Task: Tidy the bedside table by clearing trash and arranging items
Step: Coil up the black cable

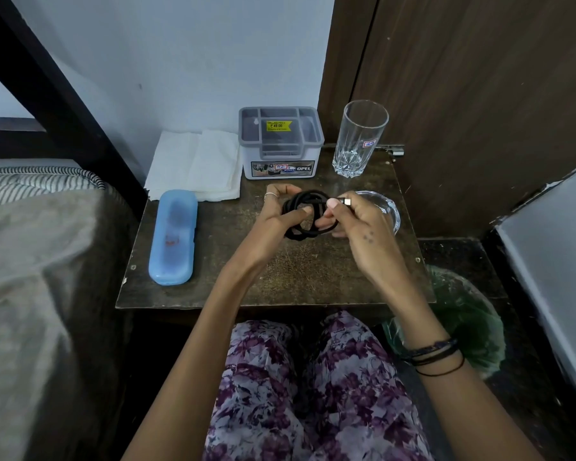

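Observation:
A coiled black cable [305,201] hangs just above the middle of the dark bedside table [213,287]. My left hand [276,217] grips the coil, thumb across its loops. My right hand [359,227] pinches the cable's metal plug end [345,202] between thumb and forefinger. A blue plastic case [173,237] lies at the table's left side. Folded white tissues [197,164] lie at the back left. A grey organiser box [280,143] stands at the back middle, and a tall clear glass [359,138] stands at the back right.
A clear glass dish [388,207] sits on the table partly behind my right hand. A bin lined with a green bag [463,321] stands on the floor to the right of the table. A bed [30,261] lies to the left. A wooden door [479,94] rises behind.

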A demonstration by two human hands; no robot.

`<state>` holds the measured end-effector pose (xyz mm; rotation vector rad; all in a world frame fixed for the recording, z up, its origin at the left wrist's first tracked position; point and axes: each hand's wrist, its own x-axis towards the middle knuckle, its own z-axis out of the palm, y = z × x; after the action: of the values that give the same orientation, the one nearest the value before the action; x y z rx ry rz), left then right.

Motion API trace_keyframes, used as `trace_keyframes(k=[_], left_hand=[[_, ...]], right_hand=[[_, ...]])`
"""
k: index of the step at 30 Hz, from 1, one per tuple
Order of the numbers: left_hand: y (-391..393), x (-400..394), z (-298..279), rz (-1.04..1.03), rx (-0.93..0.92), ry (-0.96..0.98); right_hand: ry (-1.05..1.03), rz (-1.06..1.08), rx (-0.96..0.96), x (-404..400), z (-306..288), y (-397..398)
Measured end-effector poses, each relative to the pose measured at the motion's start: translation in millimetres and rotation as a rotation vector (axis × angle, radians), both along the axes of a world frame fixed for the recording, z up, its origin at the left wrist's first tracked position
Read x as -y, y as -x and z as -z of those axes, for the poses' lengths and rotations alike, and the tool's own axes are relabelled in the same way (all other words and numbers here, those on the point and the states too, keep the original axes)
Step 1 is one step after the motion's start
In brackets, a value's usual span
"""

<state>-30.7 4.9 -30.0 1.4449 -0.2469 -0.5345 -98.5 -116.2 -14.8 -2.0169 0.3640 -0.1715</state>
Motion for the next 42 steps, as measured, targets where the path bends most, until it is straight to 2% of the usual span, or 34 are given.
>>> trace_keyframes(k=[5,9,15,24,28,31,33,36,40,42], left_hand=[[3,-4,4,-0.082,-0.032,0.067],[4,-4,3,-0.146,-0.130,0.171],[4,-10,5,-0.102,-0.227,0.203],[3,-12,8,-0.088,-0.243,0.218],[1,-12,10,-0.099,-0.027,-0.066],[2,-16,15,-0.031,0.126,-0.254],[4,-17,19,0.003,0.245,-0.447],[3,-15,25,-0.051,0.397,-0.681],[6,-19,33,-0.091,0.575,-0.818],[8,-23,35,-0.093,0.559,-0.813]], right_hand=[[-0.123,0.103,0.114,-5,6,0],[-0.282,0.161,0.115,-4,12,0],[-0.622,0.077,0.026,-5,14,-4],[-0.876,-0.093,-0.108,-5,16,-9],[-0.824,-0.059,-0.070,-6,15,-12],[-0.770,-0.033,-0.062,-7,16,-13],[-0.718,-0.027,-0.061,-8,16,-14],[-0.649,-0.018,-0.052,-11,18,-14],[-0.591,0.000,-0.041,-13,26,-16],[-0.577,0.020,-0.041,-13,31,-18]])
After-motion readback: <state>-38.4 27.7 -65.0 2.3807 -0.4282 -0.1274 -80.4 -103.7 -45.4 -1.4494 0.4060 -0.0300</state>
